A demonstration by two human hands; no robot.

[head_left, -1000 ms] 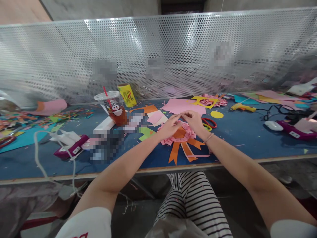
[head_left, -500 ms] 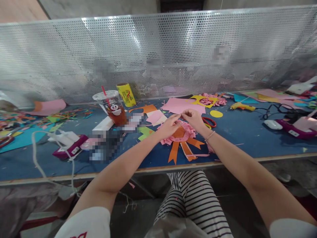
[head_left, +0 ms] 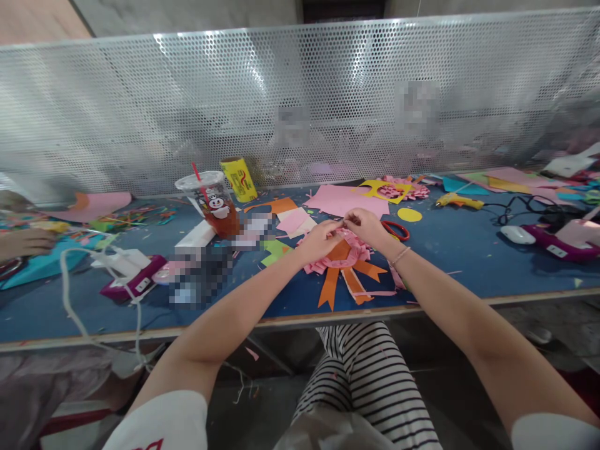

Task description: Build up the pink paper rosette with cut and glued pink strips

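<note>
A pink ruffled paper rosette (head_left: 360, 255) with an orange centre lies near the table's front edge, orange ribbon tails (head_left: 329, 289) spreading below it. Over its upper part, my left hand (head_left: 319, 240) and my right hand (head_left: 364, 226) meet with fingers pinched together. What they hold between the fingertips is too small to make out. Just right of my right hand are red-handled scissors (head_left: 404, 232), partly hidden. Pink paper (head_left: 349, 201) lies beyond my hands, with a yellow paper circle (head_left: 409, 215) to the right.
A drink cup (head_left: 218, 206) and a yellow roll (head_left: 239, 179) stand left of centre. Purple power strips (head_left: 134, 278) with cables lie on both sides. A yellow glue gun (head_left: 459, 201) is at right. Another person's hand (head_left: 28, 242) rests at far left.
Another person's hand has come in at the far left, over the blue paper. My hands have lowered very slightly, still pinched together above the rosette.
</note>
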